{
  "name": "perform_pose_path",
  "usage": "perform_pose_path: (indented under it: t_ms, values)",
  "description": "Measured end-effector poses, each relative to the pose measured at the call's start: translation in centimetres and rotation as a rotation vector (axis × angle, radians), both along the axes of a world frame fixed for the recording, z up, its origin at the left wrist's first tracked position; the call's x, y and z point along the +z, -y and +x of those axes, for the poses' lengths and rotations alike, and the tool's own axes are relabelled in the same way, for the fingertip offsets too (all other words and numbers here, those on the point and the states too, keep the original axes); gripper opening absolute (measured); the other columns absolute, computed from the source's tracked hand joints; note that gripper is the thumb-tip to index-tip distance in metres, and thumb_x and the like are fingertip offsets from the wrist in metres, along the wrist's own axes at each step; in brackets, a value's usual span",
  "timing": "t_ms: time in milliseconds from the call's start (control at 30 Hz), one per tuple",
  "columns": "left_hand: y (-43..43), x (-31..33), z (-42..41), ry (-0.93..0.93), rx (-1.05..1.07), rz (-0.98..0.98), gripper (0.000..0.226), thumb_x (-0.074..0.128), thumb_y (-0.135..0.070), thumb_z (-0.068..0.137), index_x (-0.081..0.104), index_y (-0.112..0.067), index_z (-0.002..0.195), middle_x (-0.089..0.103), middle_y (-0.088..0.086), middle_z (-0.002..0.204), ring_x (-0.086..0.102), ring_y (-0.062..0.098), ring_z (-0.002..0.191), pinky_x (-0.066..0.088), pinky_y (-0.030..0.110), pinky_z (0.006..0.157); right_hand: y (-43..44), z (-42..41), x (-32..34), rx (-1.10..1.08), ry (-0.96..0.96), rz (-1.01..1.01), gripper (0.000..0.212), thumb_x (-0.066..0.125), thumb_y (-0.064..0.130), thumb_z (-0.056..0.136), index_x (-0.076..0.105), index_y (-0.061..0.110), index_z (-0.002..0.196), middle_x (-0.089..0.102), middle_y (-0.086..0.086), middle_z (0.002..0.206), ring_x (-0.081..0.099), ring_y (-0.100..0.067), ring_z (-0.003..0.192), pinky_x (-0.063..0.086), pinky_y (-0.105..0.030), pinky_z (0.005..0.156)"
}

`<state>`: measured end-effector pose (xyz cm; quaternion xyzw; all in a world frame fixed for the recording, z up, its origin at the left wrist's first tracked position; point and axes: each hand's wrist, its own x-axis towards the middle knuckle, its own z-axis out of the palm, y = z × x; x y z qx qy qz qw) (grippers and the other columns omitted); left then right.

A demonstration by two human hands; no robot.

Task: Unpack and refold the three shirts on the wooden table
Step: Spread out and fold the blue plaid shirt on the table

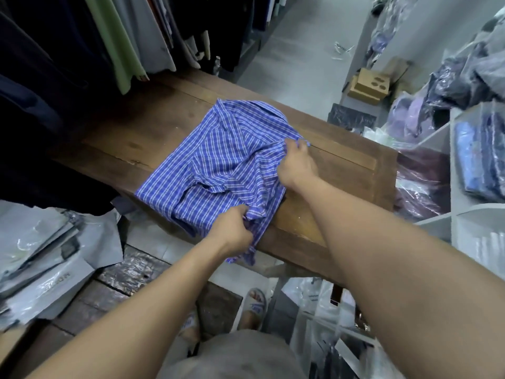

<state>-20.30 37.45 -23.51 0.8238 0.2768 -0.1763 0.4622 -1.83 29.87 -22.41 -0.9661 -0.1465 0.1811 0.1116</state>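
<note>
A blue shirt with white checks (216,157) lies partly folded on the wooden table (341,170), its collar at the far end. My left hand (233,231) grips a bunch of the shirt's cloth at the table's near edge, where a flap hangs over. My right hand (296,166) pinches the shirt's right edge, fingers closed on the fabric. Only this one shirt is on the table.
Dark and pale green clothes (90,42) hang on a rail left of the table. Plastic-wrapped garments fill white shelves (464,160) at the right. Grey plastic mailers (46,255) pile at lower left. Cardboard boxes (371,84) sit on the floor beyond.
</note>
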Motion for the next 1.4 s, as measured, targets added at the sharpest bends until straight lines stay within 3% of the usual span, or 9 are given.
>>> perform_pose_path:
  t_ms: [167,333,467,600,800,900,1000,1133,1400]
  values:
    - [-0.6,-0.5,0.1,-0.044,0.144,-0.139,0.063,0.049,0.004,0.083,0.043,-0.014,0.143,0.064,0.011,0.115,0.065,0.029,0.098,0.049,0.029,0.067,-0.5,3.4,-0.4,0.113,-0.011,-0.041,0.06,0.039,0.021,0.102,0.021,0.02,0.158,0.027,-0.012,0.162,0.043,-0.036,0.138,0.039,-0.043,0.107]
    - [-0.8,-0.9,-0.3,-0.013,0.226,-0.074,0.039,0.051,0.005,0.079,0.054,-0.02,0.11,0.064,0.01,0.091,0.064,0.03,0.079,0.051,0.037,0.058,-0.6,4.4,-1.2,0.129,0.036,-0.156,0.042,0.047,0.017,0.101,0.043,0.013,0.143,0.033,-0.017,0.146,0.055,-0.039,0.117,0.042,-0.04,0.085]
    - [-0.6,-1.7,-0.7,-0.113,0.209,0.093,0.027,0.05,0.008,0.074,0.048,-0.019,0.078,0.052,0.005,0.075,0.046,0.026,0.061,0.039,0.032,0.051,-0.5,4.8,-1.4,0.093,0.097,-0.157,0.046,0.053,0.009,0.096,0.04,0.015,0.141,0.035,-0.018,0.142,0.057,-0.038,0.1,0.039,-0.039,0.076]
    - [-0.8,-1.7,-0.8,-0.262,0.104,0.251,0.032,0.051,0.011,0.07,0.04,-0.017,0.061,0.042,0.005,0.062,0.042,0.026,0.06,0.034,0.03,0.053,-0.1,5.8,-1.7,0.069,0.185,-0.096,0.042,0.051,0.011,0.098,0.041,0.013,0.139,0.047,-0.018,0.137,0.057,-0.04,0.114,0.039,-0.042,0.077]
    - [-1.6,-1.4,-1.2,-0.257,0.279,-0.098,0.018,0.043,0.005,0.083,0.05,-0.01,0.075,0.051,0.012,0.07,0.042,0.022,0.066,0.039,0.031,0.058,0.4,6.3,-1.9,0.108,0.234,-0.041,0.029,0.045,0.019,0.103,0.044,0.016,0.132,0.054,-0.018,0.126,0.059,-0.04,0.107,0.039,-0.04,0.074]
    - [-2.1,-1.3,-1.7,-0.215,0.419,-0.3,0.029,0.041,0.003,0.083,0.063,-0.003,0.101,0.071,0.017,0.099,0.064,0.026,0.088,0.06,0.041,0.083,0.7,6.3,-2.0,0.101,0.231,-0.034,0.031,0.048,0.02,0.103,0.044,0.015,0.134,0.052,-0.018,0.129,0.059,-0.04,0.108,0.039,-0.041,0.076]
    - [-1.9,-1.1,-1.8,-0.154,0.588,-0.427,0.023,0.04,0.005,0.081,0.058,-0.008,0.088,0.062,0.009,0.084,0.059,0.024,0.075,0.058,0.039,0.074,0.9,6.3,-2.2,0.098,0.234,-0.038,0.037,0.049,0.02,0.103,0.044,0.011,0.139,0.052,-0.018,0.135,0.057,-0.038,0.116,0.044,-0.041,0.082]
    - [-1.6,-1.1,-2.4,-0.131,0.466,-0.3,0.015,0.056,-0.026,0.097,0.056,-0.017,0.086,0.055,0.001,0.072,0.048,0.016,0.059,0.042,0.032,0.059,1.0,6.1,-2.1,0.083,0.242,-0.056,0.038,0.052,0.017,0.102,0.046,0.009,0.139,0.05,-0.018,0.137,0.057,-0.037,0.116,0.048,-0.043,0.086]
    - [-0.5,-2.4,-3.7,-0.027,0.37,-0.08,0.024,0.052,-0.036,0.104,0.053,-0.014,0.096,0.052,0.002,0.068,0.043,0.017,0.059,0.036,0.031,0.058,1.4,7.1,-2.5,0.126,0.247,-0.054,0.03,0.05,0.021,0.103,0.053,0.01,0.131,0.054,-0.016,0.132,0.057,-0.037,0.116,0.04,-0.038,0.078]
